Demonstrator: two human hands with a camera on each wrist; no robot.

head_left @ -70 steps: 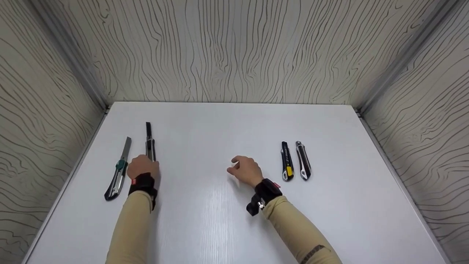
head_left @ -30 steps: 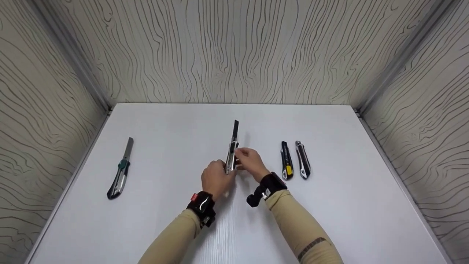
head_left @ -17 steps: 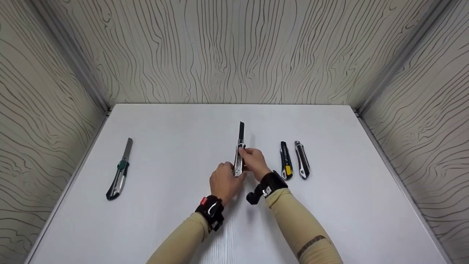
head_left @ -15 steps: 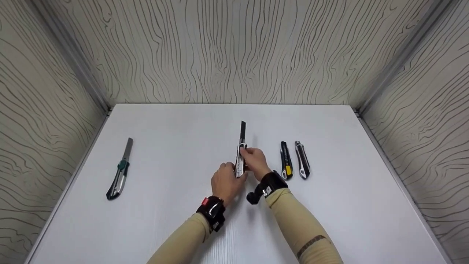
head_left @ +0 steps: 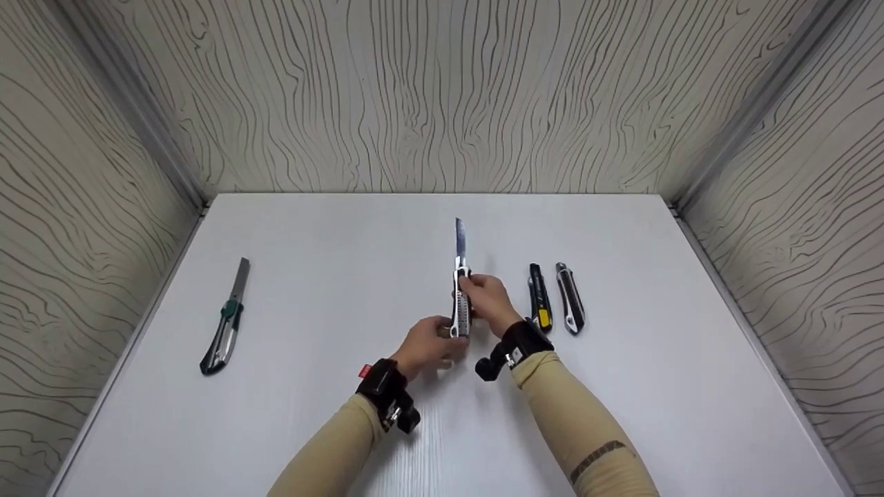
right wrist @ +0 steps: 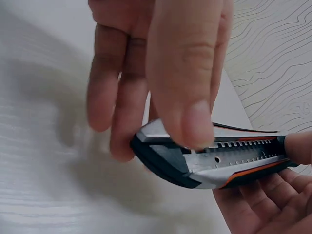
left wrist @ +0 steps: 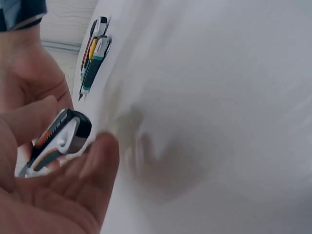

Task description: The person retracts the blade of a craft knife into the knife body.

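Near the middle of the white table, my right hand [head_left: 492, 300] grips a silver and black utility knife [head_left: 461, 314] with orange trim. The thumb lies on the knife's upper face, and a long bare blade [head_left: 460, 238] points toward the back panel. My left hand [head_left: 423, 345] is at the butt end, fingers loosely extended. In the right wrist view, its thumb [right wrist: 185, 97] overlaps the knife's toothed channel [right wrist: 243, 151] while the fingers hang behind. The left wrist view shows the butt end [left wrist: 78, 129] between the extended fingers.
A utility knife with a green slider [head_left: 224, 331] and its blade out lies at left. To the right lie a black and yellow utility knife [head_left: 541, 304] and a silver and dark one [head_left: 570, 304], side by side. Wood-patterned panels [head_left: 428, 103] wall the white table [head_left: 331, 276].
My left hand brought the knife from the left to the middle, where my right hand took hold. Just now the left fingers loosened, and the knife turned so its blade shines.
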